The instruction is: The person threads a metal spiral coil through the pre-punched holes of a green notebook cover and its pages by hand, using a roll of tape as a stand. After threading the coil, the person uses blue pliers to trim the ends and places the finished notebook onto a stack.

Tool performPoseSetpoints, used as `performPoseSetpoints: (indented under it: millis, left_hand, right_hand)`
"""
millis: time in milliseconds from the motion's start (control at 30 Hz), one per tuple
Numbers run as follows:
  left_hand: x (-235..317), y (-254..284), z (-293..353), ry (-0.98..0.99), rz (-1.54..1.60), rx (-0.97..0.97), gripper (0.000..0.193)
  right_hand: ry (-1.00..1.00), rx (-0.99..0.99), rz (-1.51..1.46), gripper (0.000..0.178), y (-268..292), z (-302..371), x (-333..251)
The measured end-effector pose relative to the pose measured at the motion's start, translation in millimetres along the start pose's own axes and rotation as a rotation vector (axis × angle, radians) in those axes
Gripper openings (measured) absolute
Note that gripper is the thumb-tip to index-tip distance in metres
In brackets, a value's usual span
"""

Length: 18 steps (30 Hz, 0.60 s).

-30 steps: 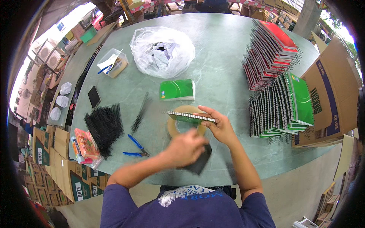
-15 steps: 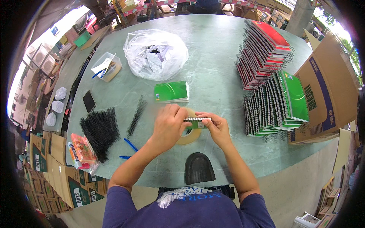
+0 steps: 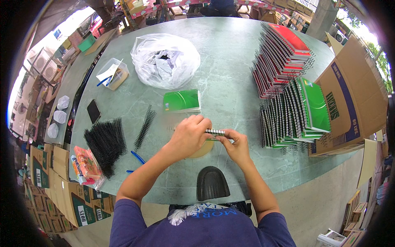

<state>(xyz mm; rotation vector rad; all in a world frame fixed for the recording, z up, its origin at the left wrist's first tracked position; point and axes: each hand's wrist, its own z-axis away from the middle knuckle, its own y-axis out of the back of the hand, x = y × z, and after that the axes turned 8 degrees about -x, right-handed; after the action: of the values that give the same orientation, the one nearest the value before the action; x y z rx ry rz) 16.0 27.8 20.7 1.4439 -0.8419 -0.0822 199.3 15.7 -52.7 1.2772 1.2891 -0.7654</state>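
A small notebook [image 3: 215, 132] is held edge-up between my hands, its punched spine and dark wire coil showing. My left hand [image 3: 190, 133] is closed at its left end, around the coil, with the fingertips partly hidden. Thumb and fingers of my right hand [image 3: 235, 147] pinch the notebook's right end. Below them a tan ring like a tape roll [image 3: 202, 151] lies on the table, largely covered by my hands. Just beyond, a green notebook [image 3: 182, 101] lies flat. A loose black spiral coil [image 3: 144, 127] rests left of my left hand.
Blue-handled pliers [image 3: 138, 157] and a heap of black coils [image 3: 106, 144] lie left. A phone [image 3: 94, 111], plastic tub [image 3: 119, 76] and plastic bag [image 3: 164, 61] stand farther off. Right are green notebooks [image 3: 316, 103], red notebooks [image 3: 290, 39] and a carton [image 3: 345, 94]. A black curved pad [image 3: 212, 184] lies near me.
The notebook has tilted, so its green cover shows less and its spine edge more. My left hand has shifted right along the spine, and both hands hide more of the tan ring.
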Motion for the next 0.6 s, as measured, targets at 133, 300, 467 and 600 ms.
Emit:
performPoseSetpoints:
  millis: [133, 300, 467, 600]
  left_hand:
    - [11, -10, -10, -0.142, 0.059, 0.136, 0.022]
    - [11, -15, -15, -0.211, 0.139, 0.116, 0.018]
    - [9, -12, -16, -0.282, 0.242, 0.070, 0.018]
    - [7, -7, -9, -0.259, 0.231, 0.026, 0.016]
  right_hand:
    - [0.001, 0.000, 0.077, 0.017, 1, 1, -2]
    - [0.054, 0.030, 0.087, 0.014, 1, 4, -2]
    - [0.017, 0.006, 0.137, 0.011, 1, 6, -9]
    - [0.024, 0.014, 0.153, 0.010, -5, 7, -11]
